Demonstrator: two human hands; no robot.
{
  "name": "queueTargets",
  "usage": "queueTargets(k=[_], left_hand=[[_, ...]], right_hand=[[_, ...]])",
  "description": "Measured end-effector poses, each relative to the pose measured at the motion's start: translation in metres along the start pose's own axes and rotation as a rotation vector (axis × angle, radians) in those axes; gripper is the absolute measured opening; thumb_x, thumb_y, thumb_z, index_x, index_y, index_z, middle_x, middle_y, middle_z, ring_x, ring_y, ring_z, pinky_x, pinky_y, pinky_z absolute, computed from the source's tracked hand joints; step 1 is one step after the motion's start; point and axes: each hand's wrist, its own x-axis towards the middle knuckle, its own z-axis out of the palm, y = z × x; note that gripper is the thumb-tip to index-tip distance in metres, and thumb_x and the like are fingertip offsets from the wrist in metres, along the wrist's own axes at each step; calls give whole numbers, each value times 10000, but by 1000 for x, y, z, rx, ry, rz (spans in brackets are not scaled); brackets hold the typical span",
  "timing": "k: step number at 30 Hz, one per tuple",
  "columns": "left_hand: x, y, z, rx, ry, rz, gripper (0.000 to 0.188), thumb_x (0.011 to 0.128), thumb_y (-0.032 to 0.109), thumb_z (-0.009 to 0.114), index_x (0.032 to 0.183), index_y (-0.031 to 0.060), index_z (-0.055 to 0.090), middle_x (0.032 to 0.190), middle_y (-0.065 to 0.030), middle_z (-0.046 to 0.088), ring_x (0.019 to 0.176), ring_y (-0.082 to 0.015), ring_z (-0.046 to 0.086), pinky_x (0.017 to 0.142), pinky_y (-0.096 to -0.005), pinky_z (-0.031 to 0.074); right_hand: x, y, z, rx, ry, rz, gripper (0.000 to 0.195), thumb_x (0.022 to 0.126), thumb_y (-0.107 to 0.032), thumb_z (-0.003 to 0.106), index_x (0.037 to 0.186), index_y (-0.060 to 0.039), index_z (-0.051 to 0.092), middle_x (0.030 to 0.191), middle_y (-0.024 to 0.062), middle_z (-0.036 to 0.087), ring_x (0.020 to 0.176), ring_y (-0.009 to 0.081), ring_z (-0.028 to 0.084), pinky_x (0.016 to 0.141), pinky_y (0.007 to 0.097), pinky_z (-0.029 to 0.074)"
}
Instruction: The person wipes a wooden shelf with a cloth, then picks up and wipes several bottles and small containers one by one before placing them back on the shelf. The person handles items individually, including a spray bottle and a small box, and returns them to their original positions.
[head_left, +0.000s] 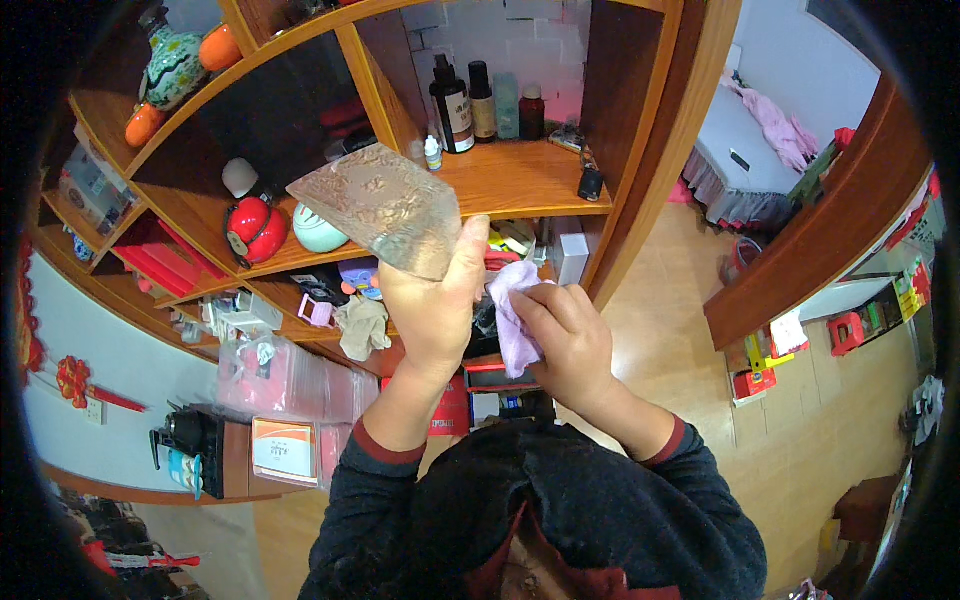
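Observation:
My left hand (431, 307) holds up a clear, patterned block or box (386, 206), by its look glass or plastic, its thumb along the lower right edge. The block is tilted in front of a wooden shelf unit. Close by on the right, my right hand (566, 337) pinches a light purple cloth (516, 319) that hangs from its fingers. The cloth and the block are apart. Behind the block, part of a pale green round pot (319, 229) shows on the shelf, beside a red round pot (255, 231).
Several bottles (454, 109) and a small white dropper bottle (433, 153) stand on the wooden shelf (517, 176), with black keys (590, 182) at its right edge. A beige cloth (363, 328) lies lower down. A patterned vase (172, 71) stands upper left. A wooden post (667, 127) rises at the right.

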Motion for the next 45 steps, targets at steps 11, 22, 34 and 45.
queueTargets(k=[11, 22, 34, 45], left_hand=[[25, 15, -23, -337, -221, -24, 261, 1074, 285, 512, 866, 147, 436, 593, 47, 369, 447, -75, 353, 457, -261, 343], [28, 4, -28, -377, -160, -30, 243, 1081, 311, 493, 908, 141, 484, 578, 55, 364, 434, -69, 334, 461, -257, 340], [31, 10, -58, -598, -564, 115, 238, 966, 260, 640, 946, 105, 460, 548, 31, 424, 374, -91, 362, 376, -252, 321], [17, -7, -42, -433, -334, -90, 131, 975, 52, 559, 977, 90, 434, 580, 10, 387, 411, -85, 314, 412, -240, 313]], right_hand=[[-54, 40, 10, 332, -384, 42, 288, 784, -86, 742, 1068, -126, 745, 1078, 107, 694, 1002, 298, 661, 869, 406, 552], [-10, 12, 13, 336, 73, -10, 519, 721, -80, 782, 1225, -179, 708, 1099, 98, 636, 989, 290, 626, 825, 406, 521], [18, 34, -19, 407, 128, 131, 429, 742, 14, 741, 1163, -60, 705, 1096, 122, 613, 1053, 304, 620, 906, 378, 512], [34, 6, -5, 114, -205, -48, 485, 617, 30, 773, 1089, -68, 714, 1032, 100, 619, 965, 315, 641, 781, 386, 531]])
